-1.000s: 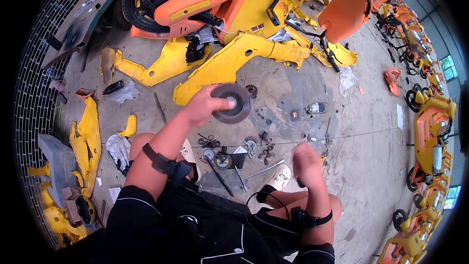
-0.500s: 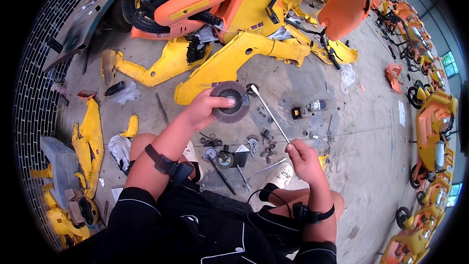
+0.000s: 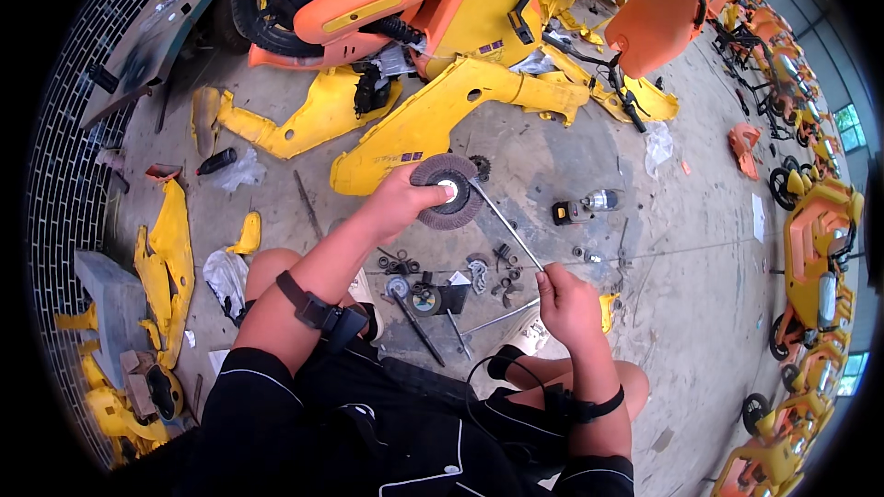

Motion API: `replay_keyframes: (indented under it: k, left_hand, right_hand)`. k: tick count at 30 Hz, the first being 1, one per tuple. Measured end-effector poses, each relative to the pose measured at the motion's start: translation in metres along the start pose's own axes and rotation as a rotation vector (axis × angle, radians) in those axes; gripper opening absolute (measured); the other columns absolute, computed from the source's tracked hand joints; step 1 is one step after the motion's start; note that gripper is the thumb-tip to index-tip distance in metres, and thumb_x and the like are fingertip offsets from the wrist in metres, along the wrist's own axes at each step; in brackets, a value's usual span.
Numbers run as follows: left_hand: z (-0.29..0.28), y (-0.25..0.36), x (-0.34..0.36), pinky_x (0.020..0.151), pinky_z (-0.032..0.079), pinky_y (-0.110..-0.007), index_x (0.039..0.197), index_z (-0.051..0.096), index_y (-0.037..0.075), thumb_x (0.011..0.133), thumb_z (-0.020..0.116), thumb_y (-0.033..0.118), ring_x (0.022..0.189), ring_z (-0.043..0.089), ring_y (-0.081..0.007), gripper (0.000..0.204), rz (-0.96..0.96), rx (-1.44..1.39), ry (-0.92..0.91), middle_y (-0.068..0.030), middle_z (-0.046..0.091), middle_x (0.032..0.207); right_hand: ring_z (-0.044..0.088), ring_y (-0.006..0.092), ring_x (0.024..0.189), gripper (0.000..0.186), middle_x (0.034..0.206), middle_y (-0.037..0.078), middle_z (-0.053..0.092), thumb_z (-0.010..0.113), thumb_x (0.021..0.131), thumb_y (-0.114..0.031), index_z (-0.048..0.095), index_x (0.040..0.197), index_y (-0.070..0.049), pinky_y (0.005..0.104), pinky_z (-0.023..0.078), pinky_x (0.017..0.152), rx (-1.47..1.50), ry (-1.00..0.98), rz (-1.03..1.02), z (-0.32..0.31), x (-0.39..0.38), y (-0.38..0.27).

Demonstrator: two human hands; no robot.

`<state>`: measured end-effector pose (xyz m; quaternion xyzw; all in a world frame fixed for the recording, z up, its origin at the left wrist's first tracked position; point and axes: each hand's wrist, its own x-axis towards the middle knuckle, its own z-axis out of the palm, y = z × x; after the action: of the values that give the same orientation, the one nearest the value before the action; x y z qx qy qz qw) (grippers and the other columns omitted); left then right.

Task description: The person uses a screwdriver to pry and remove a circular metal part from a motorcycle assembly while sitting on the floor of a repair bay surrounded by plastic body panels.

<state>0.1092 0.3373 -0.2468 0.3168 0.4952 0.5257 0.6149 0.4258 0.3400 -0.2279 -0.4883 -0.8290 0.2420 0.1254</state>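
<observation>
My left hand (image 3: 403, 205) grips a round grey-brown flap disc (image 3: 463, 207), with the thumb lying over its pale centre. The fingers behind the disc are hidden. In my right hand (image 3: 571, 306) is a thin silver metal rod (image 3: 512, 230), held near its lower end and slanting up to the left. Its far tip meets the disc's right edge in view; whether they truly touch I cannot tell. Just beyond the disc lies a small dark toothed gear (image 3: 481, 166). Below it on the floor are a grinding disc (image 3: 424, 301) and a dark bar (image 3: 420, 333).
A cordless impact driver (image 3: 586, 206) lies to the right. Ahead, a large yellow panel (image 3: 396, 143) rests before an orange and yellow scooter (image 3: 378, 0) on its side. More yellow panels (image 3: 168, 267) lie at left. Rows of scooters (image 3: 815, 248) line the right side.
The disc has moved slightly right and tilted in my left hand. The rod's tip has dropped from beyond the disc to its right edge.
</observation>
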Motion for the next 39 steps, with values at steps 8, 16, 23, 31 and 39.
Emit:
replay_keyframes:
  k: [8,16,23,31,39]
  left_hand:
    - [-0.001,0.005,-0.007,0.093,0.054,-0.032,0.127,0.062,-0.001,0.089,0.069,0.005,0.101,0.067,-0.015,0.038,0.035,-0.1,-0.041,-0.0069,0.07,0.114]
    - [-0.004,0.009,-0.009,0.096,0.052,-0.033,0.127,0.062,0.0,0.087,0.069,0.003,0.105,0.067,-0.0164,0.04,0.089,-0.158,-0.102,-0.007,0.07,0.117]
    - [0.003,0.009,-0.01,0.099,0.052,-0.034,0.129,0.061,-0.001,0.091,0.068,0.004,0.108,0.067,-0.0178,0.04,0.105,-0.321,-0.205,-0.0081,0.07,0.118]
    - [0.011,-0.008,-0.014,0.098,0.051,-0.035,0.129,0.06,-0.001,0.09,0.068,0.003,0.108,0.066,-0.018,0.04,0.051,-0.296,-0.168,-0.0084,0.068,0.119]
    - [0.005,-0.001,-0.006,0.096,0.053,-0.035,0.129,0.06,-0.001,0.09,0.066,0.004,0.107,0.067,-0.0189,0.04,-0.084,-0.268,0.007,-0.0079,0.068,0.119]
  right_hand:
    - [0.048,0.0155,0.053,0.025,0.061,0.005,0.053,0.058,0.105,-0.024,0.06,0.092,-0.003,0.0328,0.04,0.052,0.442,-0.171,0.078,0.005,-0.01,0.003]
    - [0.039,0.0082,0.047,0.031,0.06,-0.001,0.046,0.05,0.109,-0.027,0.057,0.089,-0.005,0.0245,0.033,0.044,1.015,-0.454,0.342,0.012,-0.015,-0.003]
    - [0.038,0.0112,0.041,0.035,0.058,0.002,0.044,0.049,0.108,-0.033,0.056,0.087,-0.005,0.0252,0.033,0.039,1.404,-0.589,0.376,0.02,-0.018,-0.024]
    - [0.039,0.0128,0.041,0.034,0.062,0.002,0.042,0.041,0.109,-0.037,0.049,0.091,-0.009,0.0299,0.039,0.039,1.623,-0.155,0.325,-0.004,0.017,-0.001]
    - [0.055,0.0272,0.056,0.024,0.068,0.012,0.06,0.058,0.104,-0.024,0.061,0.093,-0.003,0.0357,0.043,0.055,0.325,-0.046,-0.003,0.006,0.004,0.002]
